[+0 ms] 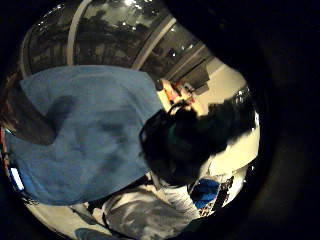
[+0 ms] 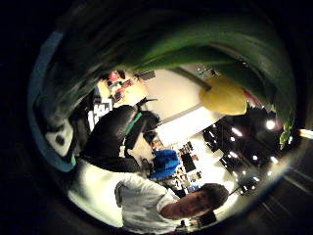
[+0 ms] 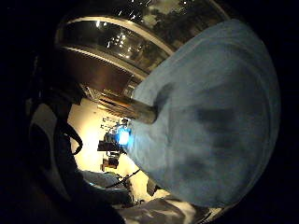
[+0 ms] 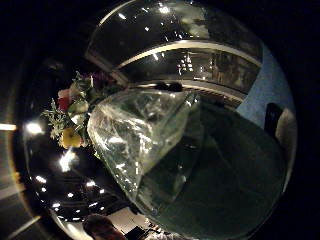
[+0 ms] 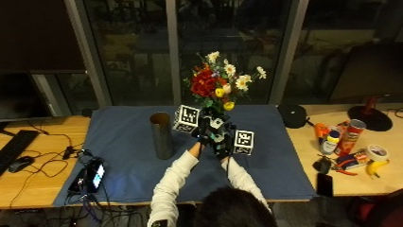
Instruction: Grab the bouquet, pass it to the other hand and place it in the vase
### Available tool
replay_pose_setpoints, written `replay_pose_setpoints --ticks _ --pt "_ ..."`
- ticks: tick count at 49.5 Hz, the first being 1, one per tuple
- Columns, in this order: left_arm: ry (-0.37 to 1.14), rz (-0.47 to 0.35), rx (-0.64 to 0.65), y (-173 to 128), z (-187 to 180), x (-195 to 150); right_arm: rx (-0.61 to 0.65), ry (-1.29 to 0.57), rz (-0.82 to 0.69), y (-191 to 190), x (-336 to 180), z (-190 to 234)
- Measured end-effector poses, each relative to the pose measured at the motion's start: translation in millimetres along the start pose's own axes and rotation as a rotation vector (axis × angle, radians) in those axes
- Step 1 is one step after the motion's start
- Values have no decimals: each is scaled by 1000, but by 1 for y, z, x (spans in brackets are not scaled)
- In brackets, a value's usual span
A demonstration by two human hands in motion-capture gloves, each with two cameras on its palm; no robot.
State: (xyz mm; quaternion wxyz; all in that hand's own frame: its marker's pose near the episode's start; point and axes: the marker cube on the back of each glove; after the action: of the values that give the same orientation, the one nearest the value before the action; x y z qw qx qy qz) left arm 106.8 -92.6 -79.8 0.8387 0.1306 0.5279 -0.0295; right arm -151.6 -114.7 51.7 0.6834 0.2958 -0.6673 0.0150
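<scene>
Both hands meet at the upright bouquet (image 5: 217,90), raised above the blue-clothed surface (image 5: 126,161); which grip clasps its stems, I cannot tell. Handover seems underway; the vase (image 5: 162,135) stands empty nearby.

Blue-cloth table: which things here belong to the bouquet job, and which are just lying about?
Job: mixed red, white and yellow flower bouquet; tall dark cylindrical vase; both hands.
Lying about: yellow banana; red crisp tube; roll of tape; black keyboard.

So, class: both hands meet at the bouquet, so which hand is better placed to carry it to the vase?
Probably the left hand: the vase stands on the person's left, nearer it than the right hand. Both hands meet at the bouquet.
</scene>
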Motion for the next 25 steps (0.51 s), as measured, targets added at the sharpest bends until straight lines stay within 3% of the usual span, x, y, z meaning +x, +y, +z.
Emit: replay_pose_setpoints --ticks 5,9,11,14,15,18,20,25 --pt "122 6 97 -8 8 -10 4 4 -3 11 5 15" --pt "118 59 205 -12 8 -19 -3 -9 -20 14 11 21" --pt "147 124 249 -11 7 -16 -15 -17 -60 15 14 23" --pt "286 306 316 -9 5 -1 -33 -4 -198 11 19 27" --pt "288 308 339 -9 4 -2 -45 7 -226 10 20 28" --pt "160 135 389 -11 2 -27 -101 46 -147 15 20 31" --pt "111 82 408 -16 -1 -39 -159 64 -152 16 22 32" --pt "95 57 437 -27 -12 -50 -318 34 -574 -1 22 33"
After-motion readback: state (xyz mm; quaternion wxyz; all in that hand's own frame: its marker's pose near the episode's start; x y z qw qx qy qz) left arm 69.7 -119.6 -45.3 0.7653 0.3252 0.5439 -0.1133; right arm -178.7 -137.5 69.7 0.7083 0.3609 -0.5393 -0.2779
